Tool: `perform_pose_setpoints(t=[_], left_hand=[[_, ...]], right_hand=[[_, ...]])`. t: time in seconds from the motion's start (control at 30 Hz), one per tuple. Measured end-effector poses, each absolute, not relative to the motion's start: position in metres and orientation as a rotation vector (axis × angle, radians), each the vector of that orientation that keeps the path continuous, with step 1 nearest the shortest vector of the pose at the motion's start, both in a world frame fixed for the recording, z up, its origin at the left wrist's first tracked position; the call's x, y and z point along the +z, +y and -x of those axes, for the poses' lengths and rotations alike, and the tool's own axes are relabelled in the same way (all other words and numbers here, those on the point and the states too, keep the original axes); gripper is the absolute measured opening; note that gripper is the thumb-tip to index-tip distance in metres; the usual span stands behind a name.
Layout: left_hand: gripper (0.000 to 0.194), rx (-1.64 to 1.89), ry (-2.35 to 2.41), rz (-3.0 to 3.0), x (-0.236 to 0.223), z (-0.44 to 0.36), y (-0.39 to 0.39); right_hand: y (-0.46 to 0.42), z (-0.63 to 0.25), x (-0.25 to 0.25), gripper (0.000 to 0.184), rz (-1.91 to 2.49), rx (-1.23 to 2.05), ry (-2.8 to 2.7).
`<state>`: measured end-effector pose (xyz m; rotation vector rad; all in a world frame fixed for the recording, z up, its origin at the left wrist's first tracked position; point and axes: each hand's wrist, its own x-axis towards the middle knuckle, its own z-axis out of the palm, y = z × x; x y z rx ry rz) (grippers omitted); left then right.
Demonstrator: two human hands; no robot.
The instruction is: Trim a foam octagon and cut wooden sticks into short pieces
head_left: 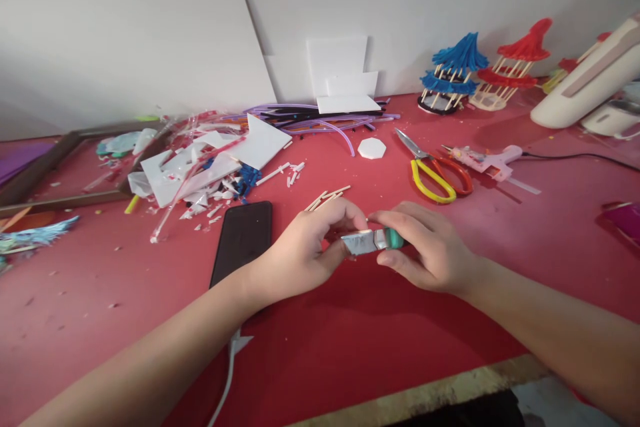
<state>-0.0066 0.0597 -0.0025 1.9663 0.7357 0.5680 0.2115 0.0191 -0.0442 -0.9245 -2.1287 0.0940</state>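
My right hand (425, 247) is closed around the green handle of a utility knife (361, 243), its wide metal blade pointing left. At the blade's tip my left hand (313, 243) has its thumb and fingers curled into a pinch. A small pale edge shows by the left fingertips, just above the blade, but what they hold is mostly hidden. Several thin wooden sticks (327, 197) lie on the red table just beyond my left hand. A black phone (243, 240) lies beside my left wrist.
Scissors (434, 177) and a pink glue gun (487, 161) lie at right, behind them a blue-roofed model (447, 77) and a red-roofed model (515, 70). A white octagon (371, 148), purple and black pipe cleaners (300, 119) and a scrap pile (200, 170) lie further back.
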Motion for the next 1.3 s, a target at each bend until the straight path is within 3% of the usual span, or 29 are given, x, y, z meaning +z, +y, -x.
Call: perform_pose_setpoints(t=[0.43, 1.3], left_hand=[[0.010, 0.577, 0.593, -1.634, -0.0035, -0.0027, 0.0557], [0.021, 0.724, 0.629, -1.775, -0.0061, -0.0029, 0.0552]], right_hand=[[0.0211, -0.2049, -0.0406, 0.023, 0.858, 0.160, -2.068], [0.0194, -0.2034, -0.0366, 0.015, 0.912, 0.266, -2.040]])
